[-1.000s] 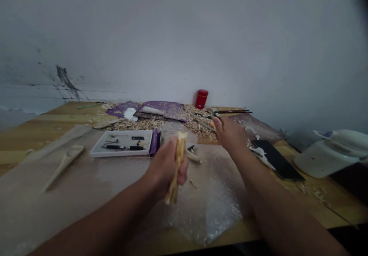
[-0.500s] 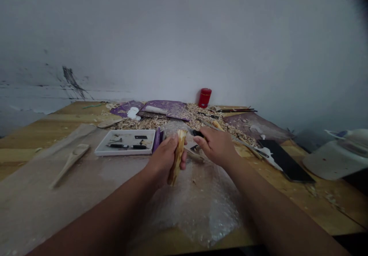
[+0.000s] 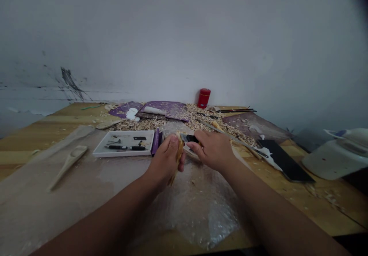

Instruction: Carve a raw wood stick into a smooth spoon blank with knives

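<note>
My left hand (image 3: 166, 156) is closed around a piece of wood (image 3: 179, 154), holding it roughly upright with its lower end below the palm. In my right hand (image 3: 215, 148) is a carving knife (image 3: 190, 138) with a black handle, my fingers wrapped round it. The short blade points left and meets the wood near its top; whether it is cutting in cannot be made out. Below both hands lies clear bubble wrap (image 3: 201, 202) on the table.
Left of my hands are a white tray (image 3: 99, 154) with pens and small pieces, and a wooden spoon (image 3: 70, 160). Wood shavings (image 3: 138, 125) cover the back, near a red can (image 3: 204, 98). At right lie a long metal strip (image 3: 238, 139), a black phone-like slab (image 3: 284, 160) and a whitish pot (image 3: 336, 158).
My right hand has moved slightly left, bringing the knife blade to the top of the wood. My left hand has turned the wood a little, so less of its face shows.
</note>
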A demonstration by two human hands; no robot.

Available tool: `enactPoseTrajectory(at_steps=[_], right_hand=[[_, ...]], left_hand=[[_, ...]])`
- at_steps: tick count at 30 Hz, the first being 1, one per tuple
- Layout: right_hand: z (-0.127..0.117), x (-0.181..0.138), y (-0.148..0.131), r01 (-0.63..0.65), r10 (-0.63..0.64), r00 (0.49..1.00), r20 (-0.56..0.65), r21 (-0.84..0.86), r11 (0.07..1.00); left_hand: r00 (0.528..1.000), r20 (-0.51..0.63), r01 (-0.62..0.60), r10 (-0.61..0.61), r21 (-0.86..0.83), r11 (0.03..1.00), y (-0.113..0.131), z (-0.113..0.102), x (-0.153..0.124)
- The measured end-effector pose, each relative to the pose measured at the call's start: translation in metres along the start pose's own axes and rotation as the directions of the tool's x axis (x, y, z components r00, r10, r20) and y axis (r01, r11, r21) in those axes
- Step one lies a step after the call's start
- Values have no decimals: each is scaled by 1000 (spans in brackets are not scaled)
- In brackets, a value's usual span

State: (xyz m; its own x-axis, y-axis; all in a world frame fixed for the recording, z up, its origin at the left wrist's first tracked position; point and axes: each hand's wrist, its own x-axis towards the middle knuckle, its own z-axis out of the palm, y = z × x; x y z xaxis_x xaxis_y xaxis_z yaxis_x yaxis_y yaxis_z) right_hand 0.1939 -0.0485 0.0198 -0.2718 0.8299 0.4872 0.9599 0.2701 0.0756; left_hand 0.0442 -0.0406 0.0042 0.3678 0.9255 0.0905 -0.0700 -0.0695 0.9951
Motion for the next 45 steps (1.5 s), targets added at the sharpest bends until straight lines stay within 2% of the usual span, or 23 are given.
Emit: enactPoseTrajectory(at_steps=[7,13,16,18,20,22,24,26,29,37,42,45], right_hand=[[0,0,1,-15,15,1000,-1,-9,1000],[4,2,-6,-74,74,997,3,-59,996],[4,5,0,-90,92,995,37,-67,994],[3,7,14,-192,199,977,71,-94,977],[1,9,32,-374,386,919,73,-143,916],[1,10,44,-487,490,871,-24,-159,859],[4,9,42,-409,405,913,-53,-109,906],[7,8,30,-248,247,969,-19,-54,967],[10,5,12,-83,83,996,23,10,996],[3,1,16,1,-3,998,67,23,1000],[4,2,20,69,-69,994,86,4,998],[3,2,23,101,-98,990,96,-17,995]], left_hand=[[1000,-15,-3,3,-5,1000,0,2,-1],[996,-53,73,-76,-57,996,-4,3,3],[995,-63,74,-78,-66,995,-4,3,2],[997,-64,47,-49,-33,998,-2,4,-1],[998,-54,34,-34,-6,999,-1,4,-5],[997,-44,62,-63,-21,998,0,5,-7],[994,-22,106,-108,-62,992,-1,5,-7],[990,14,140,-140,-84,987,-2,4,-4],[985,36,169,-166,-83,982,-1,2,-1],[990,41,138,-137,-14,990,3,-8,4],[981,166,73,-102,168,983,8,-12,5],[984,149,59,-98,247,967,11,-12,4]])
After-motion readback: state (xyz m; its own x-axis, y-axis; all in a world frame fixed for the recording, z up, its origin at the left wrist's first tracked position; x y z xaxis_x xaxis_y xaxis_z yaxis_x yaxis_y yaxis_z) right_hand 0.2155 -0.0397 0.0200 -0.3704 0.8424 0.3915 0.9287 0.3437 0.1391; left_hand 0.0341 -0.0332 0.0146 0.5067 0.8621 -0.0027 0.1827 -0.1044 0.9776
